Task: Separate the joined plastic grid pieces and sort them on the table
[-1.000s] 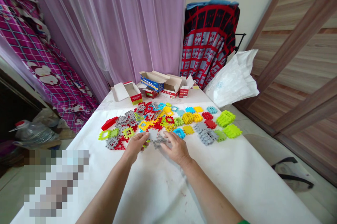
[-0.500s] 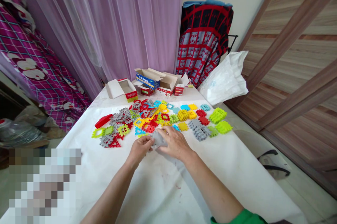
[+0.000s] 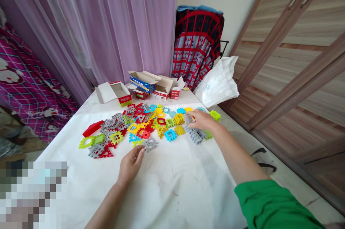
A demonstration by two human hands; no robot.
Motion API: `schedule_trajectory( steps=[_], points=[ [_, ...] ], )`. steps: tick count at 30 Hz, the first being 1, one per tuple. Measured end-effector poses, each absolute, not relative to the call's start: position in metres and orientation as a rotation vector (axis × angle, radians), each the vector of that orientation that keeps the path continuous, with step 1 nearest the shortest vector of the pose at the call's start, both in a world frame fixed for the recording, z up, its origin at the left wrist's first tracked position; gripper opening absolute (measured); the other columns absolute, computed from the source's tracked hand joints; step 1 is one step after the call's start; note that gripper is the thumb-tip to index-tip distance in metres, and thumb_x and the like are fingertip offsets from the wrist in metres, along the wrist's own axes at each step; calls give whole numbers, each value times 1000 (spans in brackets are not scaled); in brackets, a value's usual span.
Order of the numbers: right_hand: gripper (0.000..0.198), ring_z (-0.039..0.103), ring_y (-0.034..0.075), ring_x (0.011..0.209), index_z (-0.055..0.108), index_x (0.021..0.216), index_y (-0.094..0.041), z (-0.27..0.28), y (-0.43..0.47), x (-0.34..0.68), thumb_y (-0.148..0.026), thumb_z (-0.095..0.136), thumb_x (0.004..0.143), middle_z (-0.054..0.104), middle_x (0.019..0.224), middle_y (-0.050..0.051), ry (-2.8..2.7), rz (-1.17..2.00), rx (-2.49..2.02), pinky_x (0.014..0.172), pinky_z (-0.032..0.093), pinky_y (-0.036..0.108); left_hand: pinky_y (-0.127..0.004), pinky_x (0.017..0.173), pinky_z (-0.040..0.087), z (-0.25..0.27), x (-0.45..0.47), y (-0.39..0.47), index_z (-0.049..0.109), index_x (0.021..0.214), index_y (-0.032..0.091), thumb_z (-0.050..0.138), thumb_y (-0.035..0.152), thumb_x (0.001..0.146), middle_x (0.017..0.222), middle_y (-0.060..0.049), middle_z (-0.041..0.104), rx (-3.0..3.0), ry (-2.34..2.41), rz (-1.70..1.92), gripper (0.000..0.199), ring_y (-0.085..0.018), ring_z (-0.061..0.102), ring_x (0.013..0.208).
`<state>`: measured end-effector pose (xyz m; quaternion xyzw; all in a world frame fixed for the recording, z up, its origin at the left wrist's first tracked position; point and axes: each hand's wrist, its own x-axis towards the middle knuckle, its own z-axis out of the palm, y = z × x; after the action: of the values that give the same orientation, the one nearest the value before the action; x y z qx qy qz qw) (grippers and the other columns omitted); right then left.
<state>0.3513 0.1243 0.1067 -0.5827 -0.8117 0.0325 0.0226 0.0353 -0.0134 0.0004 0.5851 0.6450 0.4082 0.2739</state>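
Furthest left from where I stand, well out past the left hand, hangs a magenta printed cloth (image 3: 24, 89). Nearer that hand, beyond it and to its left, a long red block (image 3: 93, 128) lies beside the mixed heap, with a lime-green square frame (image 3: 86, 142) just below it. Straight beyond the hand, at the table's far end, stand an open red box (image 3: 125, 99) and a blue box (image 3: 142, 84). The left hand (image 3: 130, 162) itself is low over the white cloth, fingers curled, their tips at the edge of some grey notched tiles (image 3: 151, 144) (whether they pinch one, I cannot tell). Between the two hands lie a blue square ring (image 3: 170, 135) and a yellow stack (image 3: 178, 118). The right hand (image 3: 198, 119) is grasping a grey tile (image 3: 188, 118) in its fingers, just above a grey stack (image 3: 196, 135). Past its wrist sits a lime-green stack (image 3: 215, 115), and farther beyond, a white bag (image 3: 218, 83).
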Motion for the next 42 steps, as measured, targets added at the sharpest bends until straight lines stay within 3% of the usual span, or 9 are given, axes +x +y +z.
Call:
schedule_trajectory(
  steps=[5, 11, 15, 22, 31, 42],
  points=[
    [63, 61, 24, 107, 59, 129, -26, 117, 151, 377, -37, 74, 69, 63, 120, 7, -2716, 190, -1984, 84, 46, 27, -28, 71, 55, -12, 31, -15, 66, 102, 25, 46, 53, 83, 90, -3, 76, 1656, 1784, 1075, 39, -18, 71, 76],
    [60, 64, 24, 100, 63, 123, -25, 106, 158, 377, -31, 76, 65, 68, 113, 6, -2763, 308, -1915, 80, 48, 28, -29, 73, 55, -12, 31, -13, 65, 102, 25, 45, 50, 83, 89, -3, 76, 1651, 1796, 1049, 38, -19, 71, 77],
    [68, 64, 24, 101, 59, 128, -23, 103, 162, 384, -32, 77, 63, 67, 117, 7, -2787, 396, -1861, 82, 49, 28, -29, 77, 55, -15, 30, -13, 64, 104, 25, 44, 48, 84, 91, -3, 76, 1649, 1774, 1045, 37, -19, 71, 80],
    [48, 60, 22, 113, 66, 121, -27, 99, 160, 374, -14, 55, 76, 65, 126, 3, -2797, 345, -1817, 90, 46, 27, -30, 80, 55, -13, 31, -14, 64, 105, 25, 45, 47, 84, 92, -2, 76, 1630, 1787, 1032, 36, -19, 71, 82],
    [48, 64, 19, 104, 69, 113, -33, 85, 155, 364, -9, 49, 77, 70, 117, -1, -2794, 298, -1829, 79, 46, 24, -30, 79, 55, -15, 31, -13, 64, 104, 25, 46, 48, 83, 90, -3, 77, 1617, 1796, 1052, 36, -19, 72, 82],
    [48, 61, 21, 112, 66, 120, -30, 90, 150, 359, -11, 45, 82, 66, 124, 1, -2772, 226, -1827, 87, 46, 28, -29, 76, 56, -17, 31, -14, 65, 103, 24, 48, 45, 83, 91, -3, 76, 1582, 1749, 1105, 34, -18, 72, 80]
  ],
)
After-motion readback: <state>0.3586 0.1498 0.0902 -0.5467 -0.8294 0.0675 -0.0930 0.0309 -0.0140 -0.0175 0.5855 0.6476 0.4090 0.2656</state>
